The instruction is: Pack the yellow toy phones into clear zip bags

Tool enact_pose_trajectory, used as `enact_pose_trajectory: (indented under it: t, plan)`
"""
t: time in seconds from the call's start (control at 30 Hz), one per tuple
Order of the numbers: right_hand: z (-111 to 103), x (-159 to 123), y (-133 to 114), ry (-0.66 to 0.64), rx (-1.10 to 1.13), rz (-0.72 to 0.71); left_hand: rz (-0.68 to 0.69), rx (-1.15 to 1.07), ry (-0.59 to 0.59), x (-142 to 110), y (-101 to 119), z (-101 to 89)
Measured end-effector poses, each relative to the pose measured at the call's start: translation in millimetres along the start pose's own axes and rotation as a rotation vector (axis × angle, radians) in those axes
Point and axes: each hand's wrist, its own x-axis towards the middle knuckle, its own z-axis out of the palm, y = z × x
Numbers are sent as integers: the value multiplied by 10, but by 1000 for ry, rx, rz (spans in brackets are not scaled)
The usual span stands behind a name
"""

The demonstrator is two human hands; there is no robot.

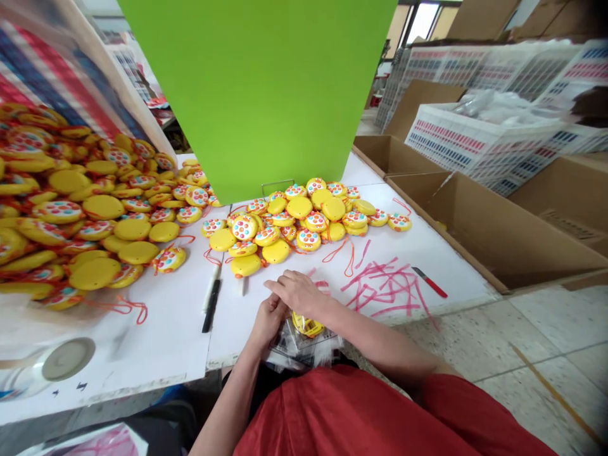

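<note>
Near the table's front edge, my left hand (268,316) is closed in a pinch, its fingertips against my right hand. My right hand (298,292) reaches in from the right with fingers bent and pressed together. What lies between the fingers is hidden. Just below both hands is clear plastic packaging (289,339), with a yellow round item (308,326) showing in it, partly covered by my right wrist. Beyond the hands lies a pile of yellow round toys (299,208) with white, colour-dotted faces and orange cord loops.
Pink strips (382,285) and a red-handled knife (430,282) lie to the right. A black pen (212,305) lies left. More yellow toys (99,208) heap at far left. A green panel (266,95) stands behind. Cardboard boxes (503,234) and white crates (479,136) adjoin on the right.
</note>
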Motion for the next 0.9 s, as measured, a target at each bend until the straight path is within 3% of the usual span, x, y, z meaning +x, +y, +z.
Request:
enact_pose_trajectory:
  t: [0.17,0.27,0.43,0.57,0.77,0.9]
  plan:
    - [-40,-126,469,247,321,326,-65,-170,-98,-34,83,62]
    - [-116,-240,628,301,386,374,-96,-159,-84,-27,100,69]
    - [-90,-209,270,60,213,129,-43,-98,-83,31,28,44]
    - [-28,-108,3,-65,-7,41,24,9,-29,40,-8,18]
    - [34,-99,-8,-56,-73,-1,69,157,35,41,-6,-7]
    - [124,-72,88,83,128,181,65,150,-43,47,-15,7]
